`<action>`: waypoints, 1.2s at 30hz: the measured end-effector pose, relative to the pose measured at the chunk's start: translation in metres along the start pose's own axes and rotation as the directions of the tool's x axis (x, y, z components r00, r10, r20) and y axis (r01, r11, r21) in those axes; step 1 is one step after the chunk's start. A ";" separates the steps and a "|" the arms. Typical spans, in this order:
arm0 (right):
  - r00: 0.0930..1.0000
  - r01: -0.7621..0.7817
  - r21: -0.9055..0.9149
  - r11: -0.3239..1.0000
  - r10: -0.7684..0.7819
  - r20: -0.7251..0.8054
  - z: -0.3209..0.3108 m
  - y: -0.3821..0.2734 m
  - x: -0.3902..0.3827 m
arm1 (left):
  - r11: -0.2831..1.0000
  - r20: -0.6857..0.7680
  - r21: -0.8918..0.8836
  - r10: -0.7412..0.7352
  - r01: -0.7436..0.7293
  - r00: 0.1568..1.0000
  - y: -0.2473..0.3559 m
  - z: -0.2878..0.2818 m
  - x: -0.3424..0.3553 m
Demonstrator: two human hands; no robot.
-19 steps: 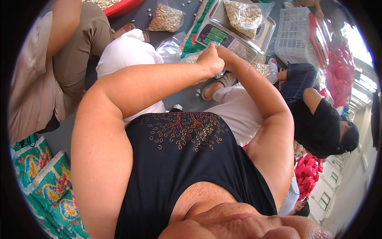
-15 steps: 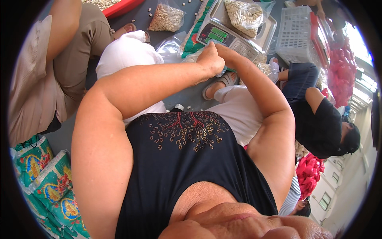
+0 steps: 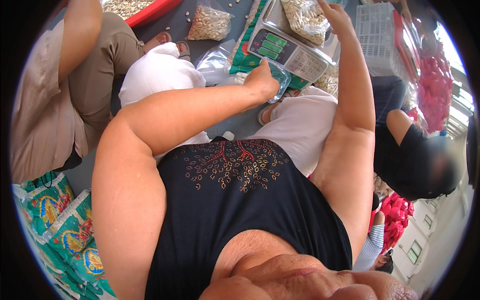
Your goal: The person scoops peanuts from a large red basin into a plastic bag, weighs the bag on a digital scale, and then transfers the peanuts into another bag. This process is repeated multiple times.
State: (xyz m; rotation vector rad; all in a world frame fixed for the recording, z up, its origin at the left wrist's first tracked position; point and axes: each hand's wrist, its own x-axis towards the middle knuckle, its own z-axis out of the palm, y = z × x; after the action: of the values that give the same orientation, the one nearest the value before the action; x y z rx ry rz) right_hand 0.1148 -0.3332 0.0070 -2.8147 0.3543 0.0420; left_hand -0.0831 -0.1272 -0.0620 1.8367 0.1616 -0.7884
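Observation:
In my left hand (image 3: 261,83) is a clear plastic bag (image 3: 281,75), gripped with the fingers closed around it. It is held just in front of a digital scale (image 3: 306,64) with green displays. A clear bag of pale, flat beans or seeds (image 3: 304,21) rests on the scale's metal pan. My right hand (image 3: 338,19) is stretched out at the right side of that bag, fingers extended towards its top. The upper edge of the picture cuts close to the fingertips. Whether they touch the bag, I cannot tell.
Another filled bag (image 3: 209,23) stands on the floor left of the scale, near flat clear bags (image 3: 212,59). A red tub (image 3: 154,12) of beans or seeds is at far left. White crates (image 3: 374,37) stand right. Green printed sacks (image 3: 70,232) lie lower left. People sit on both sides.
My right hand has left my left hand and reached forward and right to the bag on the scale. My left hand keeps the clear bag and has shifted slightly back.

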 end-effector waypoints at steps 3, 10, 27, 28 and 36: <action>0.962 -0.114 0.115 0.987 0.081 0.260 -0.005 -0.049 -0.023 | 1.000 0.000 -0.008 -0.027 0.027 1.000 -0.003 -0.002 0.001; 0.954 0.239 -0.029 0.971 -0.240 -0.178 0.067 0.072 0.105 | 0.996 -0.027 -0.078 -0.053 0.051 0.998 -0.009 -0.001 0.008; 0.911 -0.044 -0.588 0.807 -0.209 -0.355 -0.059 0.269 -0.001 | 0.984 0.166 -0.146 -0.074 0.099 0.983 0.001 0.003 0.001; 0.958 -0.056 -0.581 0.812 -0.121 -0.261 -0.043 0.284 0.000 | 0.984 0.169 -0.143 -0.079 0.104 0.982 -0.003 0.004 0.003; 0.901 -0.333 -0.449 0.829 0.420 0.109 0.046 0.316 -0.016 | 0.976 0.174 -0.145 -0.139 0.165 0.975 -0.003 0.005 0.002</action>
State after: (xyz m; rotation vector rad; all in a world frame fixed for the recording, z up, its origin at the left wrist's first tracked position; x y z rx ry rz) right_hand 0.0215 -0.6075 -0.1287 -3.0621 0.9547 0.5552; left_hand -0.0851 -0.1307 -0.0667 1.6155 0.2554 -1.0001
